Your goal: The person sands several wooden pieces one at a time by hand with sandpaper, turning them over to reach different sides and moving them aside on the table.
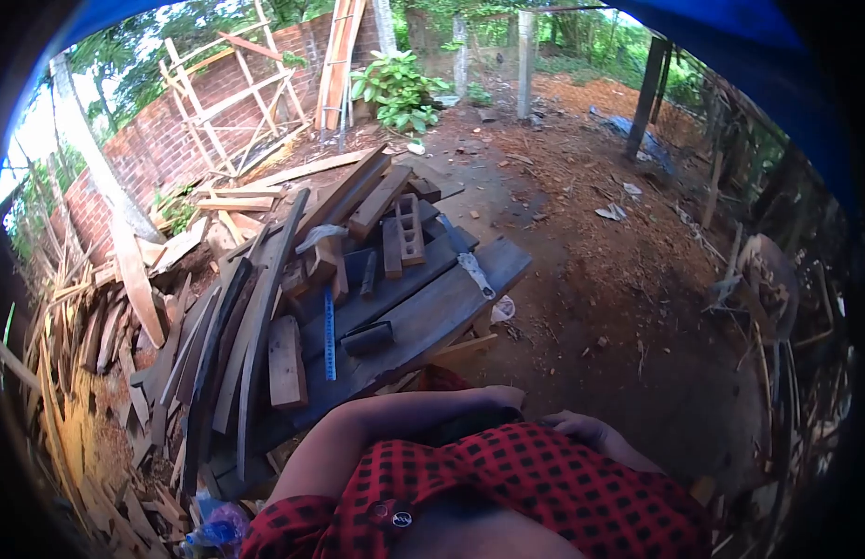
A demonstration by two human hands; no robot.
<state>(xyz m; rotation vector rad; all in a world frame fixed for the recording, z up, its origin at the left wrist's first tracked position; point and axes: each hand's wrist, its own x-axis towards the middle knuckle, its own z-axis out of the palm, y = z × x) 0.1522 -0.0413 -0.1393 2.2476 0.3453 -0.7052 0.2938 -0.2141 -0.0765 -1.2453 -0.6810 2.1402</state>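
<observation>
Outward at the far left, a red brick wall [143,154] stands behind heaps of scrap wood; nearer, narrow boards [265,298] run away from the person, their far ends leaning a little to the right. Just right of them, a blue ruler [329,335] lies with its long axis pointing almost straight ahead, and beside it a short dark block [367,338] sits crosswise, its right end slightly farther off. Ruler and block both rest on the dark timber of the pile, whose wide front plank [432,321] slants from near left to far right, its end pointing out over the ground. This plank lies beyond and to the left of the fingers, apart from them. The left hand [502,398] reaches across the front of the checked shirt [535,466]; whether its fingers are spread or closed on something I cannot tell. Near it, the right hand [581,429] is at the shirt too, its fingers close together, their grip unclear. Farther right, bare brown earth [619,279], littered with chips, stretches to a dark leaning post [647,98].
</observation>
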